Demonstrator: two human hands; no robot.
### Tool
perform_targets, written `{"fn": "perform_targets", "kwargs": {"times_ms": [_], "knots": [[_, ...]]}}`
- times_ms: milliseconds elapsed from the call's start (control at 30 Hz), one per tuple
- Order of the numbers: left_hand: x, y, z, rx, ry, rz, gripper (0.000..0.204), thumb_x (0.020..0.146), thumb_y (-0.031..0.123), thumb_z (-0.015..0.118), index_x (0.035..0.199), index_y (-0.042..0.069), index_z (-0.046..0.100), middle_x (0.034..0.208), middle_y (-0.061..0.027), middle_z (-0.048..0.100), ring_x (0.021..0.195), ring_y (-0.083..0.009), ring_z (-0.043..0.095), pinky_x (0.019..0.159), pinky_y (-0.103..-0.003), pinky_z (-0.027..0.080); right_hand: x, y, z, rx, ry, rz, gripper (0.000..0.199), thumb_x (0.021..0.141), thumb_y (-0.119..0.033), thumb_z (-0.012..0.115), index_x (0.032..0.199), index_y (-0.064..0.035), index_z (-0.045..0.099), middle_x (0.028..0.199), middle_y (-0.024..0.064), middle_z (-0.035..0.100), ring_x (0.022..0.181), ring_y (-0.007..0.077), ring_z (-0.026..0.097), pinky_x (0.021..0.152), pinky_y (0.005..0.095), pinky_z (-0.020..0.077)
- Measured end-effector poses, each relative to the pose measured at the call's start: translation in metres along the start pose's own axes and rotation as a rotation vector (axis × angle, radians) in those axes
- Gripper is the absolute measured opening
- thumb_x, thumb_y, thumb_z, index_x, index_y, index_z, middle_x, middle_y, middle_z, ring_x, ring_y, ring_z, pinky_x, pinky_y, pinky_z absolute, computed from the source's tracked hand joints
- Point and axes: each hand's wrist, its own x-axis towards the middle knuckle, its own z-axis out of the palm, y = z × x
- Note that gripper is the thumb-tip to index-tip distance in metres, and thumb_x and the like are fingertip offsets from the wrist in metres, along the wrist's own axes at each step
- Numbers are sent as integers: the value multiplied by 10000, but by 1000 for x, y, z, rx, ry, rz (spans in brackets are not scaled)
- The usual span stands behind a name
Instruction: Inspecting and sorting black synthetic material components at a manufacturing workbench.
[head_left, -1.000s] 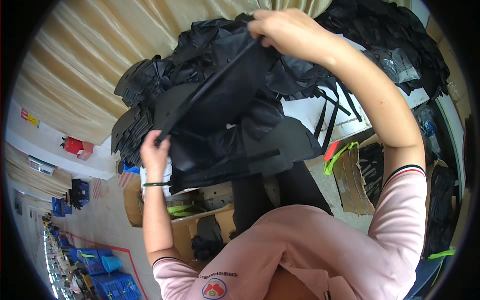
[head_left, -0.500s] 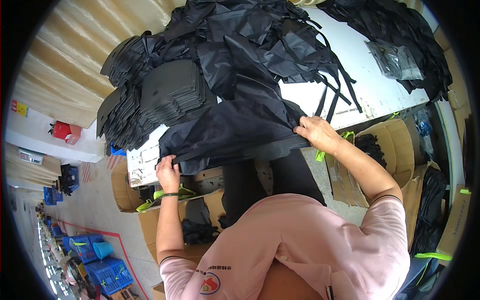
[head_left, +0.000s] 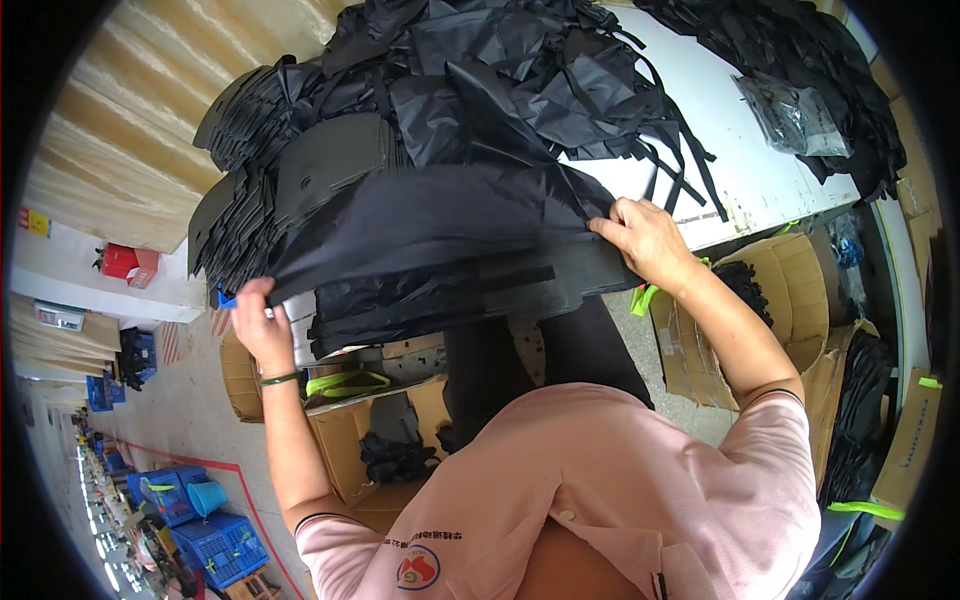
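A thin black fabric piece [head_left: 420,215] is stretched along the near edge of the white table [head_left: 715,90], between my two hands. My left hand [head_left: 264,325] pinches its left corner, raised beyond the table's left end. On the right, my right hand [head_left: 645,243] grips the other end, thumb over the cloth. Beneath the raised cloth lies another black layer [head_left: 400,300], with a stiff dark panel [head_left: 580,265] showing near my right hand. Stacked dark grey panels [head_left: 335,155] stand just behind my left hand's end of the cloth.
A large heap of black fabric with straps [head_left: 480,40] covers the table's far side. A clear plastic bag [head_left: 790,115] lies at the right by more black cloth. Open cardboard boxes [head_left: 790,300] stand below the table. Blue crates [head_left: 220,550] are on the floor at the left.
My left hand has moved left and slightly up, pulling the fabric out flatter and uncovering the layer beneath. My right hand has shifted slightly up and stays on its end.
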Motion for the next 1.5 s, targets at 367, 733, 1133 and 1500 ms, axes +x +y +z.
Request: {"fn": "perform_targets", "kwargs": {"times_ms": [367, 733, 1133, 1500], "knots": [[-99, 10, 57, -59, -475, -46, 364, 596, -34, 689, 926, 99, 613, 972, -60, 621, 918, -277, 575, 813, -388, 416, -21, -15, -6, 144, -563, 106, 465, 791, -307, 686, 1186, -69, 621, 1029, 108, 573, 1032, 272, 555, 886, 406, 437], [-95, -40, 32, -711, -855, -465, 214, 707, 54, 809, 806, 66, 620, 720, 10, 580, 611, -100, 499, 568, -243, 403, -16, -45, 52, 256, -630, -166, 874, 792, -479, 666, 1488, -115, 282, 1562, 92, 221, 1451, 276, 177, 1182, 466, 147], [-87, -41, 51, -886, -82, -858, 192, 893, 46, 646, 1076, -11, 659, 1199, -120, 633, 1057, -150, 591, 949, -277, 452, -11, -50, 50, 254, -684, -126, 865, 806, -445, 675, 1497, -127, 263, 1576, 86, 182, 1459, 273, 145, 1187, 467, 119], [21, 149, 11, -767, -74, 90, 222, 800, -131, 556, 927, 25, 650, 1256, -186, 594, 1009, -284, 666, 860, -330, 535, 111, -97, 58, 1275, -170, 228, 318, 983, -157, 507, 1252, 4, 559, 1192, 67, 620, 1088, 134, 560, 954, 256, 414]]}}
